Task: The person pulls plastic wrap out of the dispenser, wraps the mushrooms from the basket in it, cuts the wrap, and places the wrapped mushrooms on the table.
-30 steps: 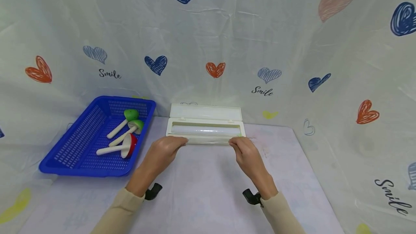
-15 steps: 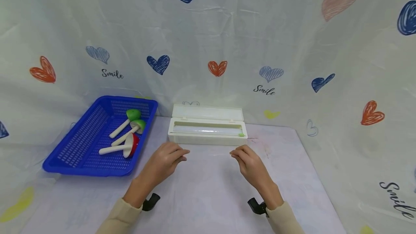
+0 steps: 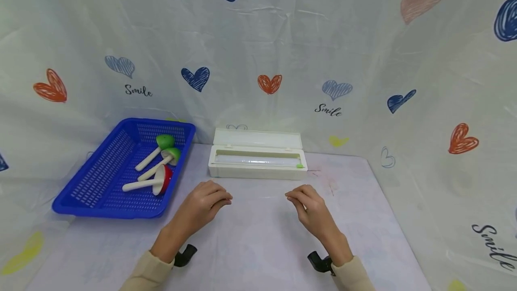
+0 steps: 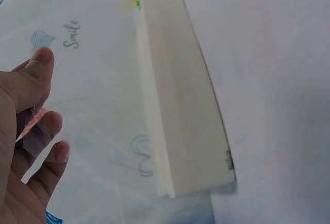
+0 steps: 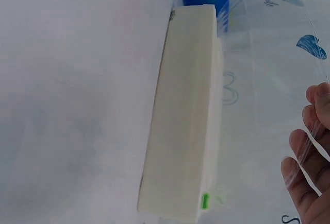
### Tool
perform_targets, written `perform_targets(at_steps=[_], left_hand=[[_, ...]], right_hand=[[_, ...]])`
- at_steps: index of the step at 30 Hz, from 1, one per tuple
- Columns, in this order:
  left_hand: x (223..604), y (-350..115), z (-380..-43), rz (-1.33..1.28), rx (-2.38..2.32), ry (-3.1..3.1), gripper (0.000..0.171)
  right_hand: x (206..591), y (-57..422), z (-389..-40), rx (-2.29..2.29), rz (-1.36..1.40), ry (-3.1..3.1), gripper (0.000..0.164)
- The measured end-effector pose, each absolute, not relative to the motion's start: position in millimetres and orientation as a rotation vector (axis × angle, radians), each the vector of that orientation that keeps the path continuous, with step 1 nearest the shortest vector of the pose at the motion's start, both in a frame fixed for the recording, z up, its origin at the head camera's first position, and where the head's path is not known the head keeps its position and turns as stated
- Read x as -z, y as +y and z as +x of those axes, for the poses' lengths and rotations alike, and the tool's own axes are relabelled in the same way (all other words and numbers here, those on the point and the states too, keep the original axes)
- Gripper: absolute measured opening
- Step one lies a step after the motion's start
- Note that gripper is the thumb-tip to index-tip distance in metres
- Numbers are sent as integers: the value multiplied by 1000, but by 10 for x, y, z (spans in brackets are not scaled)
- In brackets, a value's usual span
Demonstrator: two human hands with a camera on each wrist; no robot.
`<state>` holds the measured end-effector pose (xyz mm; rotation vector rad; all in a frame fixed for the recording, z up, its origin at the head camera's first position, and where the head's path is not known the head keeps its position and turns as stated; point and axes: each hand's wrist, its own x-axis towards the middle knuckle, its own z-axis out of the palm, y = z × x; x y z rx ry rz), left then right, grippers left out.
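The left hand and right hand are pinching clear film reaching from the white dispenser sitting open on the worktop, seemingly for dispensing, with the next move likely calling for even tension.

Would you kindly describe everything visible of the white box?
The white box, long, rectangular and seemingly plastic, stands on the table with its hinged lid raised at the back. A pale, glossy roll shows in its opening; a green piece sits near the right end, a dark mark low at the left.
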<state>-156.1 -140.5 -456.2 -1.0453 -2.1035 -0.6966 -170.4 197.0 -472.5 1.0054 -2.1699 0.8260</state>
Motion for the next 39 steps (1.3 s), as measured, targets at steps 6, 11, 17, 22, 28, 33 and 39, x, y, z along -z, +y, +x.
perform_targets(at_steps=[6, 11, 17, 22, 28, 33, 39], left_hand=[[4754, -1396, -1517, -1016, 753, -2163, 25], [4937, -1388, -1494, -949, 751, -2316, 23], [5138, -1363, -1487, -878, 723, -2584, 14], [5289, -1336, -1519, -813, 699, -2750, 11], [5319, -1294, -1565, -690, 725, -2949, 6], [5298, -1257, -1576, -573, 757, -2996, 4], [5309, -1238, -1588, -403, 755, -2989, 9]], right_hand=[[4897, 1947, -1645, -938, 959, -2206, 27], [5099, 1949, -1623, -1045, 869, -2267, 17], [5361, 1949, -1653, -1179, 673, -2379, 4], [5486, 1937, -1666, -1279, 561, -2414, 9], [5551, 1980, -1673, -1393, 356, -2528, 12], [5567, 2045, -1714, -1402, 102, -2666, 7], [5553, 2058, -1817, -1289, 0, -2781, 5]])
